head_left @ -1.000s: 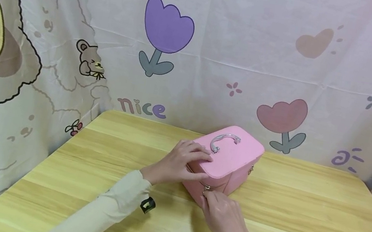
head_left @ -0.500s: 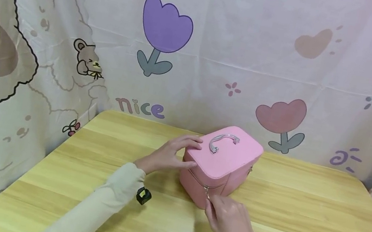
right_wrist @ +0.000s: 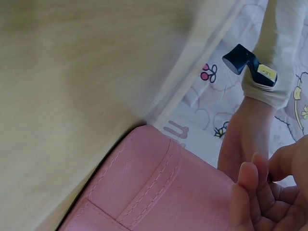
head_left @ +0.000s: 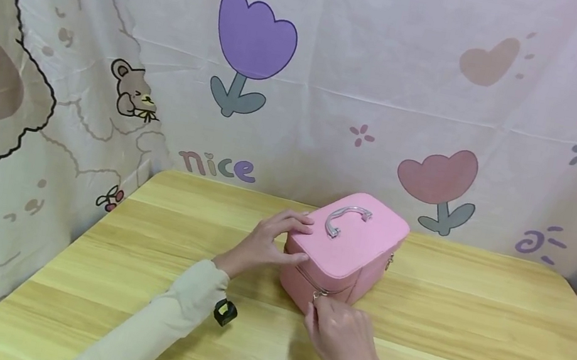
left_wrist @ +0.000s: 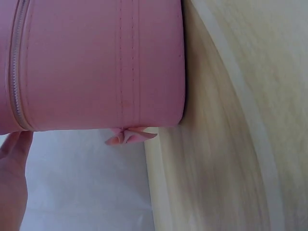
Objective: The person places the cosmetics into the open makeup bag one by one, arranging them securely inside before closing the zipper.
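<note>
A pink vanity case (head_left: 371,235) with a silver top handle (head_left: 347,215) stands on the table, its lid down. My left hand (head_left: 262,244) rests on the lid's left edge, fingers spread and thumb by the near corner. With thumb and forefinger, my right hand (head_left: 345,336) pinches the zipper pull (head_left: 318,296) at the case's near corner. In the left wrist view, the zipper (left_wrist: 16,72) runs along the case side, and a pink bow (left_wrist: 129,136) sticks out lower down. The right wrist view shows the curled fingers (right_wrist: 248,180) of my right hand beside the case.
The wooden table (head_left: 470,325) extends on both sides of the case. A printed cloth (head_left: 334,41) hangs close behind it and along the left. A black wrist camera (head_left: 225,312) sits at my left cuff.
My left hand has drawn back left from farther over the lid to its edge. My right hand keeps its pinch on the zipper pull, moving slightly down and right, then back up left.
</note>
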Available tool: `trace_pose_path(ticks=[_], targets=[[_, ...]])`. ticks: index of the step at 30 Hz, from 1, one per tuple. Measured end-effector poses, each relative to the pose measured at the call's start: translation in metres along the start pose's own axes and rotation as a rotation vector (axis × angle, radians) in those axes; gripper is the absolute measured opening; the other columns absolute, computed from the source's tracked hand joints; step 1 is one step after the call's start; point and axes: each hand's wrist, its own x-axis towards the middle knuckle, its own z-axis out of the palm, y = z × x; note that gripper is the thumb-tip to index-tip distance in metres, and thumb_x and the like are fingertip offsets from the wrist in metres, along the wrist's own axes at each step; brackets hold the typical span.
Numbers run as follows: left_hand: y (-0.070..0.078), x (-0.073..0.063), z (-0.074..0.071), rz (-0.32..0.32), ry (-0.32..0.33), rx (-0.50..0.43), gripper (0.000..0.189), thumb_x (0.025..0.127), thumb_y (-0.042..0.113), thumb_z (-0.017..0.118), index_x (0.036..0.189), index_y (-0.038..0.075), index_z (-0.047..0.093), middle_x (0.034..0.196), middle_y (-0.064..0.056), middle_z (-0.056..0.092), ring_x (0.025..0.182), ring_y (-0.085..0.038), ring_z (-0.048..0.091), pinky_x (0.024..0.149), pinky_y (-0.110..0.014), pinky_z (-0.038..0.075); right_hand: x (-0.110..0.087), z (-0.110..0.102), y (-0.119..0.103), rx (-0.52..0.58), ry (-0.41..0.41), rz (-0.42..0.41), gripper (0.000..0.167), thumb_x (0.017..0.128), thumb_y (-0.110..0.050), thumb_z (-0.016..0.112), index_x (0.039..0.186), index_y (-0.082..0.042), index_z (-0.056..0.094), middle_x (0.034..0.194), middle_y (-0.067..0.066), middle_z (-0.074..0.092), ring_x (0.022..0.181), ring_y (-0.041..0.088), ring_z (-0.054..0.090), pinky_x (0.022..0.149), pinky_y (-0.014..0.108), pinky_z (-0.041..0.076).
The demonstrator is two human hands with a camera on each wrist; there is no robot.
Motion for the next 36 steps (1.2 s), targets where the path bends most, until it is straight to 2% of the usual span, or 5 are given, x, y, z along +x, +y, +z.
trace_pose_path(ticks=[7, 12, 16, 24, 36], targets=[[0.003, -0.002, 0.003, 0.008, 0.028, -0.001, 0.038, 0.073, 0.008, 0.083, 0.107, 0.002, 0.067, 0.119, -0.011, 0.062, 0.127, -0.027, 0.049, 0.106, -0.036, 0.036, 0.002, 0.002, -0.003, -0.046, -0.013, -0.010, 0.043, 0.099, -0.017, 0.028, 0.060, -0.012, 0.045, 0.048, -0.008, 0.033, 0.038, 0.004, 0.029, 0.034, 0.016, 0.016], [0.013, -0.004, 0.011, 0.061, 0.097, 0.110, 0.039, 0.070, 0.015, 0.085, 0.103, 0.002, 0.069, 0.110, -0.011, 0.062, 0.118, -0.030, 0.052, 0.102, -0.040, 0.041, 0.000, -0.005, -0.001, -0.062, -0.042, 0.000, 0.046, 0.102, -0.018, 0.026, 0.060, -0.012, 0.043, 0.048, -0.009, 0.031, 0.039, 0.004, 0.027, 0.034, 0.016, 0.017], [0.020, -0.006, 0.018, 0.096, 0.158, 0.197, 0.038, 0.067, 0.019, 0.085, 0.097, 0.003, 0.069, 0.103, -0.009, 0.061, 0.104, -0.027, 0.052, 0.090, -0.038, 0.046, -0.002, -0.011, 0.002, -0.058, -0.052, 0.000, 0.047, 0.103, -0.019, 0.025, 0.060, -0.012, 0.043, 0.049, -0.009, 0.030, 0.040, 0.003, 0.026, 0.034, 0.016, 0.019], [0.036, -0.003, 0.031, 0.120, 0.228, 0.316, 0.035, 0.066, 0.025, 0.085, 0.086, 0.007, 0.064, 0.089, -0.003, 0.055, 0.088, -0.023, 0.045, 0.076, -0.034, 0.042, -0.005, -0.018, 0.009, -0.068, -0.082, -0.041, 0.046, 0.103, -0.020, 0.024, 0.064, -0.010, 0.047, 0.053, -0.008, 0.033, 0.041, 0.004, 0.027, 0.034, 0.017, 0.019], [0.046, -0.009, 0.045, 0.131, 0.356, 0.399, 0.040, 0.062, 0.028, 0.087, 0.084, 0.006, 0.062, 0.083, -0.003, 0.055, 0.081, -0.023, 0.045, 0.068, -0.030, 0.041, -0.009, -0.023, 0.017, 0.013, -0.109, -0.070, 0.044, 0.104, -0.023, 0.028, 0.068, -0.010, 0.050, 0.055, -0.009, 0.035, 0.045, 0.002, 0.027, 0.037, 0.012, 0.017]])
